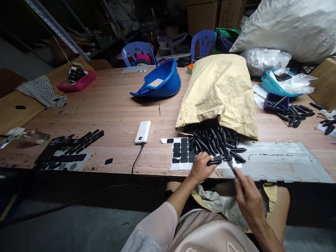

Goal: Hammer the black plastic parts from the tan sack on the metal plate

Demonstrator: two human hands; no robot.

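My left hand (201, 166) rests at the table's front edge, its fingers closed on a slim black pen-shaped piece (214, 162). In my right hand (248, 192) is a thin dark tool (232, 167), gripped like a pencil; its kind is unclear. The tool's far end reaches the near side of a heap of black pen-shaped pieces (207, 141), just right of the held piece. That heap spills from the mouth of a tan paper sack (217, 91). Beside my left hand lies a white sheet of black rounded stickers (184, 154), partly under the heap.
A grey translucent sheet (275, 161) covers the table at right. Left of the stickers is a white power bank (143, 132) with a cable over the edge. A blue basin (165, 80) stands further back. Teal basket (280, 84) and navy box (276, 102) sit at right.
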